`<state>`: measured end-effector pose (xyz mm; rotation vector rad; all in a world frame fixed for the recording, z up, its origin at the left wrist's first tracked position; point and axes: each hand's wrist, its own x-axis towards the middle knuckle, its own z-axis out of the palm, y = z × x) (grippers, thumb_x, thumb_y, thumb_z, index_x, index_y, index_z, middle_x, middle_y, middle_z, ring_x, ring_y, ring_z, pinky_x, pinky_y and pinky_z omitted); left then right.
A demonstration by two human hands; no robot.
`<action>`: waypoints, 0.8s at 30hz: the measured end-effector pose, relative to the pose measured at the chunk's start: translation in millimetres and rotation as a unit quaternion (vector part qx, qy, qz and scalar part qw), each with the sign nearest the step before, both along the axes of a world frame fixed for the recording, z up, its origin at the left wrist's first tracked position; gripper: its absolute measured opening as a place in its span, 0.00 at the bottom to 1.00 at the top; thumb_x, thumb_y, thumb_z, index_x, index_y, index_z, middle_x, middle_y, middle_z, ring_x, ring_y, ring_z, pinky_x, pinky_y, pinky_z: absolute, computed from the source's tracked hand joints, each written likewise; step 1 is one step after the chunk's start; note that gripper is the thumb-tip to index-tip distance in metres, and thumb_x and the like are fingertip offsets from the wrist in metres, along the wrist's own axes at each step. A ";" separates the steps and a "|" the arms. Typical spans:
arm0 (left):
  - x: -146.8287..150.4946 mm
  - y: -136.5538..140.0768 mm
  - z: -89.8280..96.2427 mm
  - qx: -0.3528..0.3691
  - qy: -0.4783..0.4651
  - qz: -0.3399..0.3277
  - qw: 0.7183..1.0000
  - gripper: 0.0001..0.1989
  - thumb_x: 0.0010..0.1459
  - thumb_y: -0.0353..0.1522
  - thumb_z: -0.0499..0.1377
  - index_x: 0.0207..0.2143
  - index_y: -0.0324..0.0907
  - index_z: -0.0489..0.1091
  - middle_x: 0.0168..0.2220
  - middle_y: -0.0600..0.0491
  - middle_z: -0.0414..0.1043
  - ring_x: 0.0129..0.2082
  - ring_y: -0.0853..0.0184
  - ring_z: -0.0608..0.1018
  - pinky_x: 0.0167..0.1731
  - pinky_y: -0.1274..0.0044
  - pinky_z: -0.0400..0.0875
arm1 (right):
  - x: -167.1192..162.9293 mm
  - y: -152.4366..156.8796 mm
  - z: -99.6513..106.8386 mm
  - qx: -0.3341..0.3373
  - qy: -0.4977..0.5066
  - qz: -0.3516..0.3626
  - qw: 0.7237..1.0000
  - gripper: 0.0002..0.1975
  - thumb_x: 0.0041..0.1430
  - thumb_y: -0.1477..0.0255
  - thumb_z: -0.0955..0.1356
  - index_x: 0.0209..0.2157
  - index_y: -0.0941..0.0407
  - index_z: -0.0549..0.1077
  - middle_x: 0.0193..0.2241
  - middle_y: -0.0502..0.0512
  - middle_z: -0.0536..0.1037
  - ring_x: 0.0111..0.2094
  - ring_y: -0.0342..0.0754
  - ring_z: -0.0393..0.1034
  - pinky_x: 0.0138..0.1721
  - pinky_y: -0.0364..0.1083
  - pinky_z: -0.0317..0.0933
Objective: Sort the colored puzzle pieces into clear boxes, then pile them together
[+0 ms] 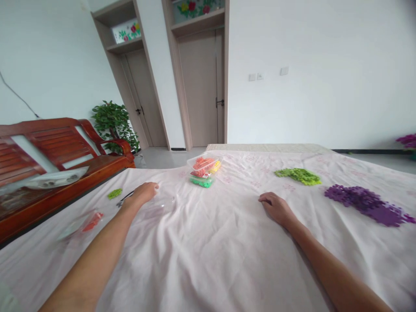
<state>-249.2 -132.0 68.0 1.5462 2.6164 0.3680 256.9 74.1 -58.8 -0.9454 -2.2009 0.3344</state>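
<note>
Lying beside the left grip, hold unclear, is clear plastic, the right grip half-open, empty.

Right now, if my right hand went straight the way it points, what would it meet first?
Probably the stack of clear boxes, across the cloth; depth is unclear, so your right hand might pass beside it.
</note>
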 end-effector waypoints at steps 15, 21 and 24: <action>152.2 64.4 -19.0 0.074 -0.241 -0.172 0.952 0.16 0.47 0.29 0.56 0.41 0.41 0.71 0.25 0.57 0.72 0.19 0.71 0.72 0.20 0.81 0.61 | 2.3 -11.5 6.3 -0.037 0.045 -0.003 0.998 0.12 0.60 0.69 0.62 0.38 0.55 0.75 0.39 0.57 0.77 0.41 0.50 0.72 0.48 0.50 0.64; 224.2 121.0 -47.8 0.140 -0.375 -0.174 0.900 0.22 0.49 0.32 0.57 0.48 0.35 0.68 0.18 0.61 0.65 0.14 0.74 0.66 0.16 0.83 0.59 | 6.3 -37.9 19.4 0.029 0.129 -0.059 0.990 0.25 0.59 0.75 0.61 0.59 0.52 0.63 0.53 0.59 0.71 0.45 0.50 0.71 0.45 0.52 0.68; 242.0 135.8 -59.3 0.170 -0.430 -0.168 0.871 0.24 0.51 0.34 0.57 0.51 0.33 0.68 0.16 0.63 0.61 0.13 0.75 0.64 0.15 0.83 0.57 | 2.5 -50.6 27.8 0.138 0.051 -0.052 0.988 0.35 0.51 0.83 0.62 0.61 0.52 0.61 0.59 0.58 0.66 0.57 0.53 0.62 0.57 0.56 0.60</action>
